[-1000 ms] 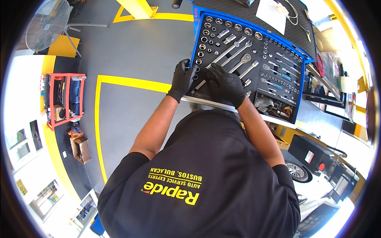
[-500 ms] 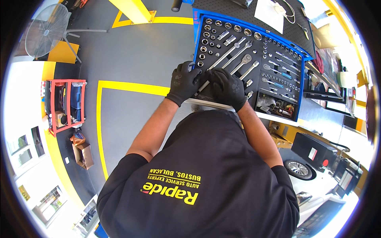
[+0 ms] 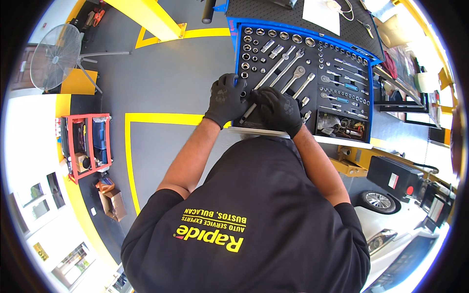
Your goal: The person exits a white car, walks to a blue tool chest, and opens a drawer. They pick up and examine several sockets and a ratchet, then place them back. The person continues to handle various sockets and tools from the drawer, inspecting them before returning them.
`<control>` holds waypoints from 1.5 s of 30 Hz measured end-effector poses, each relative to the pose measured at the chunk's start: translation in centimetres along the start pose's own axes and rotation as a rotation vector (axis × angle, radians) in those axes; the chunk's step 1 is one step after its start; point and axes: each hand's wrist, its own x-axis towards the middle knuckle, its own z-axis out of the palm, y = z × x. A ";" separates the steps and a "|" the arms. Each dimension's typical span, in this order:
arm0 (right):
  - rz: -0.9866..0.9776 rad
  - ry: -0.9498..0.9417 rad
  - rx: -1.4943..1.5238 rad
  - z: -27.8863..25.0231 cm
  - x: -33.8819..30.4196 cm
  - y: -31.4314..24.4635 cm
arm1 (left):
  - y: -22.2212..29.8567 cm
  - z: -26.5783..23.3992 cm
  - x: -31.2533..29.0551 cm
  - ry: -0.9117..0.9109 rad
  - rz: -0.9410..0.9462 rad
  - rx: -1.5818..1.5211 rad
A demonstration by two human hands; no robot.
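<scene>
Both my hands wear black gloves over an open blue tool drawer (image 3: pixel 239 53) lined with dark foam. My left hand (image 3: pixel 226 100) rests at the drawer's left edge with its fingers bent, beside the lowest socket of the left column; what it grips, if anything, is hidden. My right hand (image 3: pixel 278 108) is closed, knuckles up, over the lower ends of the long bars; its fingertips are out of sight. A long chrome bar (image 3: pixel 273 68) slants beneath it. Farther right lie a ratchet (image 3: pixel 299 73) and an extension bar (image 3: pixel 304 85). Large sockets (image 3: pixel 284 35) line the far side.
Smaller ratchets with blue handles (image 3: pixel 351 87) and small sockets fill the drawer's right half. A bin of loose parts (image 3: pixel 342 125) sits at its near right corner. Paper (image 3: pixel 322 17) lies on the cabinet top. A fan (image 3: pixel 56 56) and red cart (image 3: pixel 88 144) stand left; a white car (image 3: pixel 391 222) is at right.
The whole view has shifted slightly, with the drawer sliding a little leftward in the picture. Both hands stay in nearly the same place, with a slightly wider gap between them.
</scene>
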 end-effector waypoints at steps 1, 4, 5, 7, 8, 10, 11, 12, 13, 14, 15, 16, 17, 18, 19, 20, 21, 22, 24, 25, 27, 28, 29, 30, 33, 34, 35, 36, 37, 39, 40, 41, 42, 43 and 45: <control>0.003 -0.002 0.011 0.0 0.1 -0.1 | 0.0 -0.1 0.6 -0.015 -0.033 -0.047; 0.024 -0.025 0.009 -0.2 0.1 -0.1 | -0.2 -0.1 1.7 -0.085 -0.042 0.031; 0.023 -0.031 0.018 -0.2 0.1 0.1 | -0.2 -0.1 2.1 -0.101 -0.043 0.043; 0.021 -0.045 0.039 -0.2 0.1 0.2 | -0.1 -0.2 2.8 -0.135 -0.049 0.069; 0.029 -0.044 0.032 -0.2 0.2 0.2 | -0.2 -0.1 3.1 -0.123 -0.059 0.069; 0.043 -0.045 0.020 -0.6 0.3 0.0 | -0.3 0.1 3.9 -0.102 -0.081 0.071; 0.042 -0.043 0.020 -0.7 0.3 0.1 | -0.3 0.3 4.1 -0.098 -0.086 0.067; 0.040 -0.042 0.020 -0.8 0.2 0.1 | -0.3 0.5 4.2 -0.094 -0.092 0.064; 0.039 -0.041 0.023 -0.8 0.2 0.2 | -0.3 0.7 4.3 -0.092 -0.099 0.062; 0.041 -0.046 0.031 -0.8 0.2 0.3 | -0.4 1.0 4.5 -0.080 -0.096 0.065; 0.042 -0.050 0.039 -1.0 0.2 0.4 | -0.4 1.2 4.9 -0.069 -0.095 0.069; 0.039 -0.055 0.050 -1.0 0.3 0.5 | -0.5 1.3 5.2 -0.056 -0.097 0.076; 0.048 -0.059 0.061 -1.0 0.3 0.5 | -0.7 1.5 5.7 -0.082 -0.108 0.067; 0.057 -0.063 0.071 -1.1 0.2 0.6 | -0.9 1.6 6.4 -0.107 -0.120 0.059; 0.063 -0.060 0.086 -1.1 0.4 0.7 | -1.0 1.2 7.0 -0.131 -0.129 0.058; 0.060 -0.064 0.099 -1.1 0.4 0.9 | -0.7 1.0 7.3 -0.116 -0.158 0.056; 0.057 -0.068 0.111 -1.2 0.2 1.2 | -0.2 1.0 7.6 -0.102 -0.187 0.053; 0.059 -0.069 0.129 -1.1 0.1 1.3 | 0.2 0.8 7.7 -0.093 -0.213 0.055; 0.041 -0.069 0.141 -1.1 -0.1 1.6 | 0.1 1.1 8.1 -0.124 -0.223 0.076; 0.026 -0.053 0.150 -1.0 -0.2 1.8 | 0.2 1.0 8.5 -0.140 -0.226 0.087; 0.021 -0.052 0.182 -0.7 -0.4 2.3 | -0.1 0.6 9.9 -0.193 -0.222 0.169; 0.027 -0.069 0.200 -1.0 -0.3 2.5 | -0.2 0.5 10.7 -0.214 -0.219 0.206; 0.033 -0.085 0.217 -1.1 -0.2 2.8 | -0.3 0.4 11.3 -0.176 -0.232 0.212; 0.013 -0.073 0.222 -0.8 -0.4 3.1 | -0.4 0.3 11.8 -0.137 -0.244 0.216; -0.013 -0.060 0.224 -0.4 -1.1 3.3 | -0.5 0.9 12.6 -0.130 -0.261 0.212; -0.015 -0.056 0.232 -0.5 -1.1 3.4 | -0.4 1.2 12.7 -0.142 -0.270 0.202; -0.016 -0.053 0.239 -0.6 -1.1 3.5 | -0.6 1.5 13.0 -0.147 -0.263 0.221; -0.018 -0.049 0.247 -0.7 -1.2 3.6 | -0.8 1.6 13.4 -0.152 -0.255 0.239; -0.014 -0.054 0.265 -0.8 -1.1 3.7 | -0.9 1.6 14.0 -0.152 -0.249 0.258; -0.004 -0.063 0.298 -0.9 -1.2 3.8 | -1.0 1.8 15.2 -0.084 -0.272 0.223; -0.014 -0.060 0.298 -0.9 -1.2 3.9 | -1.0 1.9 15.9 -0.047 -0.276 0.205; -0.023 -0.056 0.297 -0.6 -1.4 4.1 | -1.2 2.0 16.3 -0.066 -0.273 0.213; -0.031 -0.052 0.296 -0.3 -1.5 4.2 | -1.6 2.2 16.5 -0.085 -0.270 0.221; -0.060 -0.027 0.260 -0.3 -1.7 4.1 | -1.4 2.3 16.5 -0.111 -0.270 0.222; -0.076 0.025 0.289 -0.2 -1.5 4.4 | -1.8 2.0 18.0 -0.172 -0.270 0.236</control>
